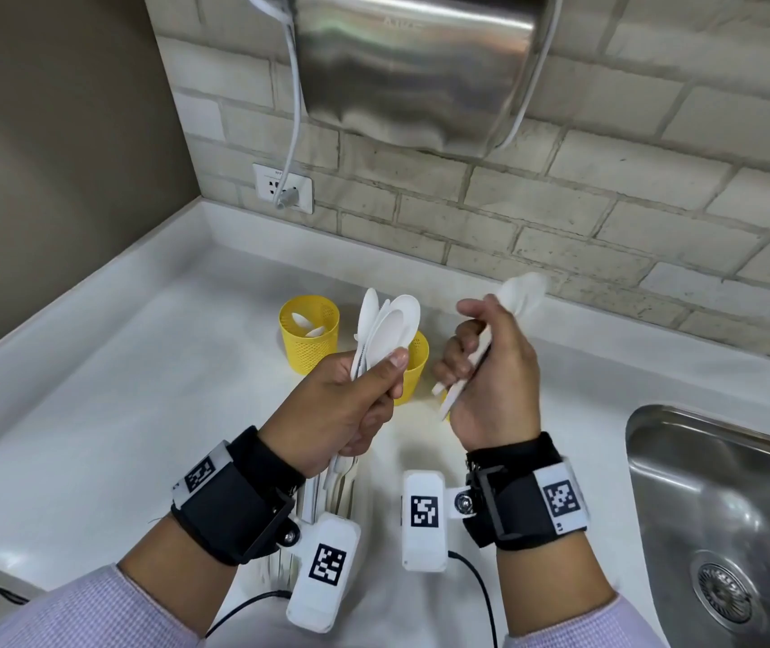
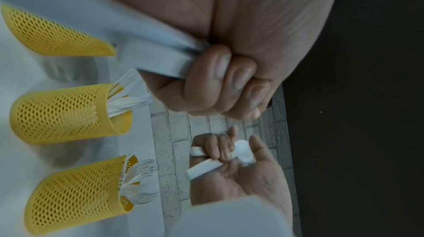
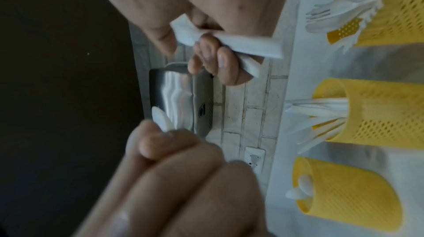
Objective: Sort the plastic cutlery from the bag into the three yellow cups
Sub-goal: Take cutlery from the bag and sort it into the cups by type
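White plastic spoons (image 1: 385, 332), bunched: gripped by left hand (image 1: 350, 404). Two more white spoons (image 1: 521, 292): clasped in right hand (image 1: 490, 367). Three yellow perforated cups (image 2: 69, 113): stood on white table (image 1: 140, 390).

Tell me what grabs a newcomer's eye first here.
The left hand grips a fan of white spoons above the white counter. The right hand holds a couple more. Behind them stand yellow mesh cups, under a steel dryer on the wall.

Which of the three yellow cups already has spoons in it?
The leftmost yellow cup, nearest the wall socket: spoon bowls show inside it. The middle cup holds knives, the third cup forks.
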A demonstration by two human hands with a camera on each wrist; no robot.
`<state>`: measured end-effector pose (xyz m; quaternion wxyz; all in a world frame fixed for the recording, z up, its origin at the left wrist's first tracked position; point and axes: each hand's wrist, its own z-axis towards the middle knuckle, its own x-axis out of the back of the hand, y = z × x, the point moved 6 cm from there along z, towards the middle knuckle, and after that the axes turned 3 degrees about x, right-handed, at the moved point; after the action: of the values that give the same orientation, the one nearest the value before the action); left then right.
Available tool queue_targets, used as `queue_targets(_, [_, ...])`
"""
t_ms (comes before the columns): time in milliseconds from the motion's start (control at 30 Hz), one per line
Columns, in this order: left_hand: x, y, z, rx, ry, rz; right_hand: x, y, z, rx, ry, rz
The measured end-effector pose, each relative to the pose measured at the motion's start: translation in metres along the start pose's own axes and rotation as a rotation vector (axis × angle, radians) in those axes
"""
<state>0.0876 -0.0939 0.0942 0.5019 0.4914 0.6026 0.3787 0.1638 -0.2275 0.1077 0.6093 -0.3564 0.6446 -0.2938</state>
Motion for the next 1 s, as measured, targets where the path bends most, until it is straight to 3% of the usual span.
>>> queue_targets(133, [-0.003,-0.001,-0.001,-0.002,-0.031,0.009,-0.018,0.017,-0.014,0.01,-0.276,-0.255])
queue_targets(233, [-0.002,-0.001,-0.002,0.0,-0.032,0.002,-0.025,0.017,-0.021,0.078,-0.36,-0.293])
queue_targets(1000, [0.003,0.006,-0.004,-0.056,-0.017,0.064,-0.014,0.011,-0.015,0.12,-0.164,-0.203])
